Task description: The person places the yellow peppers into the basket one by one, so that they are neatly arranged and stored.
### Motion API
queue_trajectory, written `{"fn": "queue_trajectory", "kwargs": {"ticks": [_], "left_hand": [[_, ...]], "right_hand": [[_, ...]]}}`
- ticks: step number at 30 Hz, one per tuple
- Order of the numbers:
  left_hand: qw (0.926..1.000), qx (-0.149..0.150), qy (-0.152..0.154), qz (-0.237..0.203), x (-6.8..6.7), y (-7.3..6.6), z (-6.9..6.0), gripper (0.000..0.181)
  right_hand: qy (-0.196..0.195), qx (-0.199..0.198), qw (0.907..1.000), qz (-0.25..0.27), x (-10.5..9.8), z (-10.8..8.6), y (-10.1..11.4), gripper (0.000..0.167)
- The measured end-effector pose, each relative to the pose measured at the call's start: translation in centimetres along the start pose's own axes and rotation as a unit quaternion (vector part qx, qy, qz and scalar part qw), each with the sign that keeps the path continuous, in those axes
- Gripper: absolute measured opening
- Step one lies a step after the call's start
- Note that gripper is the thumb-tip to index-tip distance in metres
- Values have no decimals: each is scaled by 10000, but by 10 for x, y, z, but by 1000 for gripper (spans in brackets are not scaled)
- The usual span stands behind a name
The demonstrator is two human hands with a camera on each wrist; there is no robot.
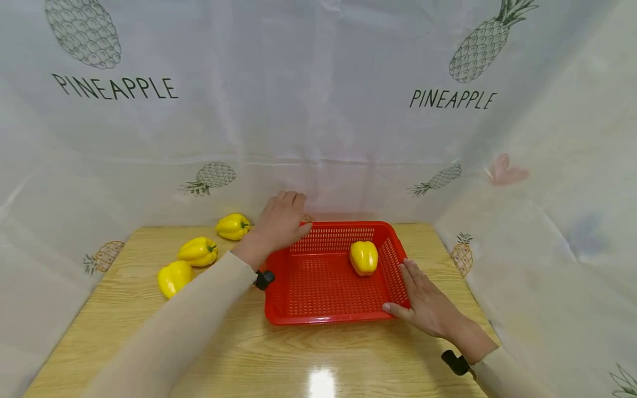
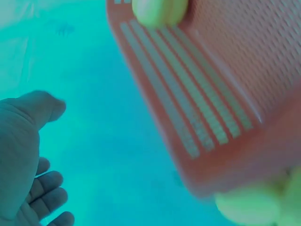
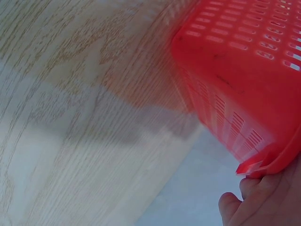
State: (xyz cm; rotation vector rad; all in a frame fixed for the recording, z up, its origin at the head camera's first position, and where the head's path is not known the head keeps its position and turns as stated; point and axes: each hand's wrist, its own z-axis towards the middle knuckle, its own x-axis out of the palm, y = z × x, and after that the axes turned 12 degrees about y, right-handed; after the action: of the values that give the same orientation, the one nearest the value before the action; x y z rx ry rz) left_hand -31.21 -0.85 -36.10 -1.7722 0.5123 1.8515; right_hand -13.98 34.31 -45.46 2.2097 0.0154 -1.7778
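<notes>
A red basket [image 1: 323, 319] stands on the wooden table, with a yellow bell pepper [image 1: 364, 258] inside toward its right side. My left hand [image 1: 278, 224] is over the basket's back left corner, fingers extended and holding nothing; in the left wrist view this hand [image 2: 28, 150] appears apart from the basket rim [image 2: 155, 113]. At the right side of the basket, my right hand [image 1: 429, 304] touches the rim with fairly straight fingers, its thumb over the front right corner. The right wrist view shows fingers [image 3: 230, 202] beside the basket's outer wall [image 3: 235, 80].
Three yellow peppers lie left of the basket: one at the back [image 1: 233, 226], one in the middle [image 1: 198, 252] and one nearer [image 1: 174, 278], partly behind my left sleeve. A pineapple-printed sheet [image 1: 318, 110] hangs behind the table [image 1: 278, 359] and along its sides.
</notes>
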Motion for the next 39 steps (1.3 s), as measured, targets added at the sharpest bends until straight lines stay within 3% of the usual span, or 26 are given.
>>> {"fn": "queue_trajectory", "kwargs": {"ticks": [4,8,14,19,24,32,39], "left_hand": [[9991,-253,-314,-125,2,30,-29,62],[9975,-594,-318,-226,17,52,-52,59],[9933,-1138,-124,-154,59,69,-71,73],[9915,-1284,153,157,93,73,-78,90],[9910,-1260,323,324,109,68,-81,81],[9921,-1096,289,538,125,68,-87,60],[9980,-324,210,510,125,83,-109,51]], "right_hand": [[68,64,9999,57,0,-1,-2,111],[87,107,9999,46,-1,-4,-5,111],[105,129,9999,28,-5,-6,-9,111],[93,99,9999,13,-5,-4,-11,111],[141,73,9999,18,-4,-3,-9,111],[57,-1,10000,-22,-2,0,-6,110],[77,-34,10000,-9,-2,1,-1,109]]}}
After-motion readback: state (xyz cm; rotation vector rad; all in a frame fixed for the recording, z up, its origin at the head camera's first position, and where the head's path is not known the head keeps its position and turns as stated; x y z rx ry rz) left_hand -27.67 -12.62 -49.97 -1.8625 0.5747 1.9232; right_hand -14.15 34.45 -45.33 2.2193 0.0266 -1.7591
